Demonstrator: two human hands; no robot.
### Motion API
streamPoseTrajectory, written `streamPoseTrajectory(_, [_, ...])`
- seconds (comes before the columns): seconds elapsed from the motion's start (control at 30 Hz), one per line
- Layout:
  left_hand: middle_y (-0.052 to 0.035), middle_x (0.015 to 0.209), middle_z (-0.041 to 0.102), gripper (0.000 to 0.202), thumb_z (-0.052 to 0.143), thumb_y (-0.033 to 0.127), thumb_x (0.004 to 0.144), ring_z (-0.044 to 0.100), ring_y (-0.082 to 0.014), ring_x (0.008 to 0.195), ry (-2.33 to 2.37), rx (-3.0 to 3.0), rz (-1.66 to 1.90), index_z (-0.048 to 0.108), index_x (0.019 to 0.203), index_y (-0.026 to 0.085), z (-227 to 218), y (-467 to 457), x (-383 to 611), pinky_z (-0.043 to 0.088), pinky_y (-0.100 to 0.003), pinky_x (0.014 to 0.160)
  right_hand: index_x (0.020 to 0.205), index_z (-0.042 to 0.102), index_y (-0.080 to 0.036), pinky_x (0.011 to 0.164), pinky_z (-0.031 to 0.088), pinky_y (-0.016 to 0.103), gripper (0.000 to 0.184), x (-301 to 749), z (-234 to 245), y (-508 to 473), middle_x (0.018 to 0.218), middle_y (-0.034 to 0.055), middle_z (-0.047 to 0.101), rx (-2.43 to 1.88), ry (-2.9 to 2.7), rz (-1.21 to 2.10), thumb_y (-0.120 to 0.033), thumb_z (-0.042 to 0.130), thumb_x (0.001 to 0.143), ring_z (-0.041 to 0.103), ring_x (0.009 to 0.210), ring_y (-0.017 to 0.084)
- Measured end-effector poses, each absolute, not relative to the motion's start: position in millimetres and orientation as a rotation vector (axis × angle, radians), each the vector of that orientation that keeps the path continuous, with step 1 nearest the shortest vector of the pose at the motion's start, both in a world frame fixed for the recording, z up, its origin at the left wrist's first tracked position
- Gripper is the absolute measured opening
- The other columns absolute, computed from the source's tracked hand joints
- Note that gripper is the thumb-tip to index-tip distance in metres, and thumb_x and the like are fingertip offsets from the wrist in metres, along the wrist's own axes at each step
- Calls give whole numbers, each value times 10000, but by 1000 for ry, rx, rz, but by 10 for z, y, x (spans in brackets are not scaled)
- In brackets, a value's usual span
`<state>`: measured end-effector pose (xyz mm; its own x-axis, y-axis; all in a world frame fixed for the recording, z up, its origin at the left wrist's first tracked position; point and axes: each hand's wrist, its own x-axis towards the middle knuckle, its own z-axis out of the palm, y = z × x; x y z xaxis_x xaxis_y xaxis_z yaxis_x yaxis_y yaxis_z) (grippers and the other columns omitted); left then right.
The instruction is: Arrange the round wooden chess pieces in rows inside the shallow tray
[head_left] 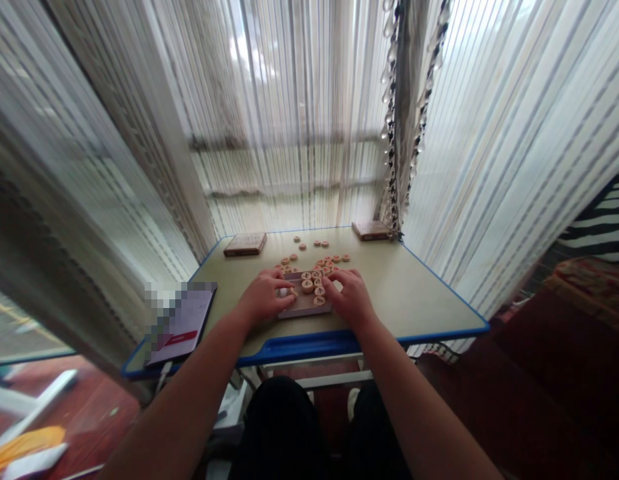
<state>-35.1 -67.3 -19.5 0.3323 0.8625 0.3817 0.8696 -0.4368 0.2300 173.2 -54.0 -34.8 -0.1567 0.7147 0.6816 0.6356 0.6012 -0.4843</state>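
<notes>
A shallow wooden box point(303, 307) lies near the front of a small beige table point(419, 293) with a blue rim. Several round wooden game pieces point(312, 283) lie in the box. Other round pieces point(319, 253) are scattered on the tabletop behind it. My left hand point(263, 295) rests at the box's left edge, fingers curled, fingertips pinched on one round piece. My right hand point(350, 293) rests at the box's right edge with fingers bent down over the pieces; what its fingertips hold is hidden.
A flat brown box point(245, 244) lies at the back left of the table and another brown box point(372, 230) at the back right. A dark folder with papers point(182, 320) lies at the left front. Striped curtains point(299, 113) hang close around the table.
</notes>
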Motion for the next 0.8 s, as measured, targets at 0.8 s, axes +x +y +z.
streamPoseTrajectory(0.8, [-39,765,617,305,574,483,684,552,-170,763,-1544,-2645,-742,691,730,205,-155,-649,-347,413,-295,740,673,629,-190,765,345,289,321,1731,-322,-560,714,34,641,-1137,-1868,130,-355,417,848,533,740,161])
